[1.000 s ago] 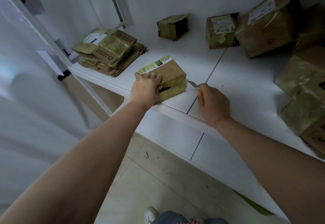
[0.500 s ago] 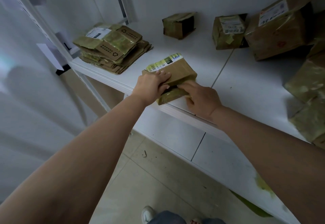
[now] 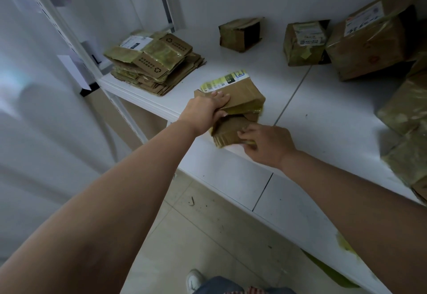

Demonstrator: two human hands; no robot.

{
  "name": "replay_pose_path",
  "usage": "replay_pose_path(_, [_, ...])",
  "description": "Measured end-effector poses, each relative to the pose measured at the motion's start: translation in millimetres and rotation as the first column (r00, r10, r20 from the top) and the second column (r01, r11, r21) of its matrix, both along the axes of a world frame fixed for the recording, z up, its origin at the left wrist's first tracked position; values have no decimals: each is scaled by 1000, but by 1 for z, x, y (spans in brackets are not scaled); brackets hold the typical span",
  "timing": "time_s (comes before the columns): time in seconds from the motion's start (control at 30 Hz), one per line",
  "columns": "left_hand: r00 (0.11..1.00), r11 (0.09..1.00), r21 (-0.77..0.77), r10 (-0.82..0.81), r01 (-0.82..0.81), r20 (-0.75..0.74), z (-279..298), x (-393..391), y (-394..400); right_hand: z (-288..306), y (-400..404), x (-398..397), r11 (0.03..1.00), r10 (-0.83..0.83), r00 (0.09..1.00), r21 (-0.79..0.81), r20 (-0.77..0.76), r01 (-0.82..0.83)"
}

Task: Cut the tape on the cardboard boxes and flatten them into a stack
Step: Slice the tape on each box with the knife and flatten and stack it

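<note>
A second ago the right hand (image 3: 265, 144) was holding a small blade just beside the box (image 3: 235, 108); now no blade is showing, and its grip is curling round the near flap of that box, pulling it open. The left hand (image 3: 205, 113) is still clamping the box's top edge, fingers over it and thumb beneath, pinning it at the front edge of the counter (image 3: 323, 113). The tape on this end is looking cut, so flattening is probably starting. The stack of flattened boxes (image 3: 154, 62) is waiting at the far left of the white counter, well apart. More taped boxes (image 3: 369, 41) are sitting along the white back wall and to the right. Below, a tiled floor is showing.
</note>
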State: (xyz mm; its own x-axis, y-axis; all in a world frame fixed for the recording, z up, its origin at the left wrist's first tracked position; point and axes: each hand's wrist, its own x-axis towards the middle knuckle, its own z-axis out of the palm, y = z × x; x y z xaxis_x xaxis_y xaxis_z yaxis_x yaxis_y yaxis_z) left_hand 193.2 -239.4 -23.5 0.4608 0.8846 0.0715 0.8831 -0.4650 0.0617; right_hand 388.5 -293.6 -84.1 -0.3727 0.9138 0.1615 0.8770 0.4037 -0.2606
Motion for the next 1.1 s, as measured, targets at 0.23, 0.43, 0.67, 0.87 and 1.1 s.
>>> replay_pose_path(0.23, [998, 999, -35, 42, -40, 40, -2, 5, -7, 14, -7, 8, 995, -19, 995, -99, 94, 29])
replay_pose_path(0.43, [985, 991, 22, 131, -134, 111, -12, 18, -23, 17, -5, 19, 958, -137, 975, 226, -175, 175])
replay_pose_path(0.67, [983, 981, 107, 152, -164, 107, -19, 19, -27, 23, 16, 11, 908, -200, 977, 363, -71, 212])
replay_pose_path(0.87, [980, 975, 156, 133, -156, 148, -22, 16, -26, 28, 27, -9, 941, -273, 962, 213, 20, 262])
replay_pose_path(1.1, [984, 977, 173, 100, -125, 146, -24, 17, -21, 24, 36, -13, 931, -281, 959, 254, 36, 263])
